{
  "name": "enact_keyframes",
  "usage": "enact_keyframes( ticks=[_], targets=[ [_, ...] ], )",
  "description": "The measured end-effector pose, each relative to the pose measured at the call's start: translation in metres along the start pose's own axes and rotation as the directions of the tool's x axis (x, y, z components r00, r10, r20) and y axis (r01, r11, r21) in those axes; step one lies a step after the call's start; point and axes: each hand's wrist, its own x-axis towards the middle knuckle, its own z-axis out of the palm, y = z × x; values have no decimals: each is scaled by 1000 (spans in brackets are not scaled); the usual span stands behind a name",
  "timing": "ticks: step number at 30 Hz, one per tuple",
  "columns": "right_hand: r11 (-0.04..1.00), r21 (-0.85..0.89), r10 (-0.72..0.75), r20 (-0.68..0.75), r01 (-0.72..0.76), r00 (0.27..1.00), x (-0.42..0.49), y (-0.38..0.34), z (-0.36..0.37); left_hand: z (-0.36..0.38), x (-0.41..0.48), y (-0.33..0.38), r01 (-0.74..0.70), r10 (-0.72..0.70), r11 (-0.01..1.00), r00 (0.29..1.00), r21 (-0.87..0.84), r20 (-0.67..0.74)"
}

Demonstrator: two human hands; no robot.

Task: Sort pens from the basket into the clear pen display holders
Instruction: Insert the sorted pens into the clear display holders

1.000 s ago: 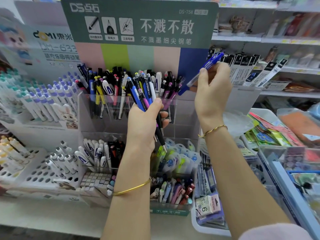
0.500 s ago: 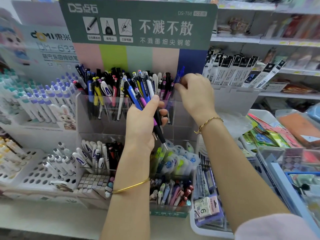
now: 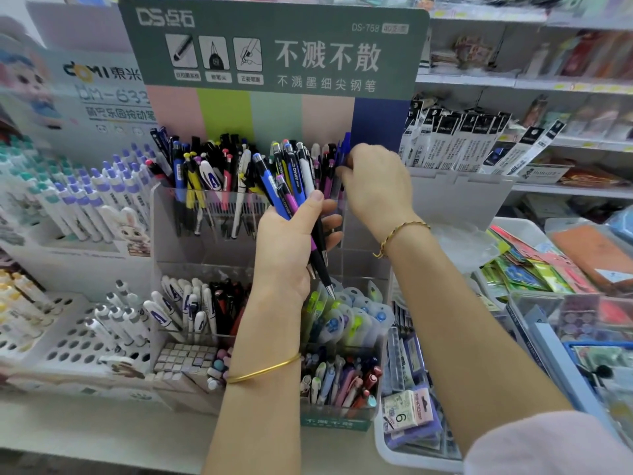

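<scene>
The left hand [image 3: 287,248] curls thumb and fingers round a fan of pens [image 3: 292,180] before the clear holder [image 3: 163,214]; the right hand [image 3: 376,186], fingers bent, pinches a blue pen [image 3: 345,146] at its top-right compartment

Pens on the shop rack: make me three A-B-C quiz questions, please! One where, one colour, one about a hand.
1. Where is the blue pen in the right hand? A) top tier of the clear holder, right end B) bottom tier C) on the floor
2. What colour is the display sign? A) red B) green C) yellow
3. What is the left hand doing? A) lying flat B) pointing C) gripping a bundle of pens
Answers: A, it sticks up at the top tier's right end; B, its panel is green; C, fingers curl round them.
</scene>
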Motion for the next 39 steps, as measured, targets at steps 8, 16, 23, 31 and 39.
enact_keyframes(
  ticks=[8,16,23,31,39],
  targets=[
    [999,-12,50,-60,-51,997,-10,-5,3,-3,-2,0,-21,21,1000,1000,-15,13],
    [1000,17,-13,16,13,1000,-15,4,10,-7,-4,3,-22,22,1000,1000,-5,-1],
    [914,405,84,-98,-37,992,-19,22,-1,-4,-7,1,-3,2,1000,998,28,58],
    [379,886,1,287,-266,958,-40,20,-31,14,-7,-8,28,-42,996,986,88,159],
    [495,869,372,-201,-10,906,-8,44,-34,13,5,-13,-42,39,990,999,138,24]
  ],
)
